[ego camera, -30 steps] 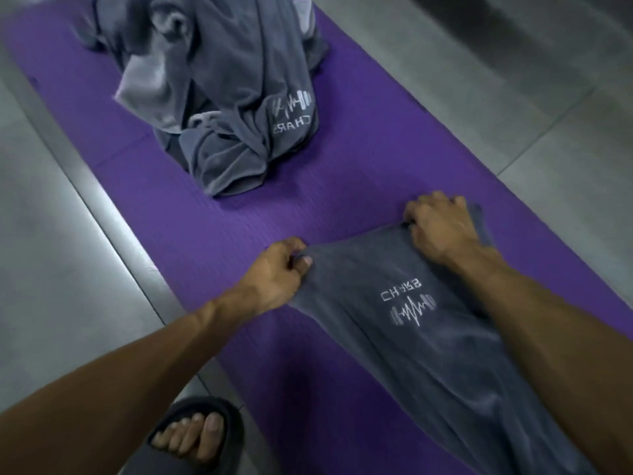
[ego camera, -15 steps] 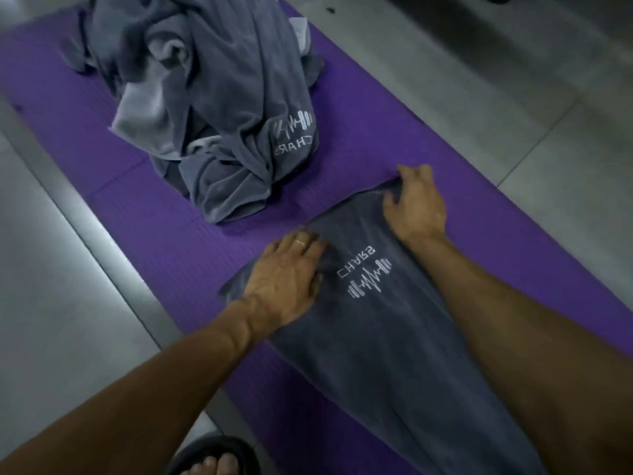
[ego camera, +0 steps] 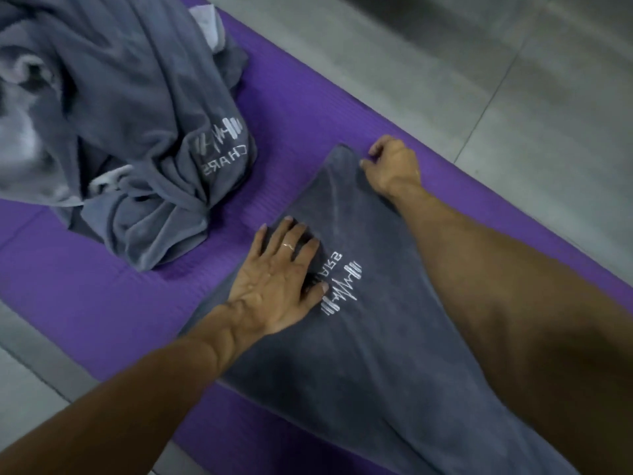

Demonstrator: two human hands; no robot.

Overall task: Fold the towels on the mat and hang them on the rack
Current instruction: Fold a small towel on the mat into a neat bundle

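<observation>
A grey towel (ego camera: 359, 354) with a white logo lies spread flat on the purple mat (ego camera: 291, 138), running from the centre to the lower right. My left hand (ego camera: 277, 282) rests flat on the towel's near-left part, fingers spread, a ring on one finger. At the towel's far corner my right hand (ego camera: 390, 166) has its fingers curled on the edge, pinching the cloth. A crumpled heap of grey towels (ego camera: 120, 114) sits on the mat at the upper left, one logo showing. No rack is in view.
Grey tiled floor (ego camera: 496, 80) borders the mat on the right and far side. A grey floor strip (ego camera: 41, 365) runs along the mat's left edge. Bare purple mat lies between the heap and the flat towel.
Both hands carried the towel's edge away from me and laid it flat. My left hand went from gripping the corner to pressing flat with spread fingers. The view shifted toward the heap.
</observation>
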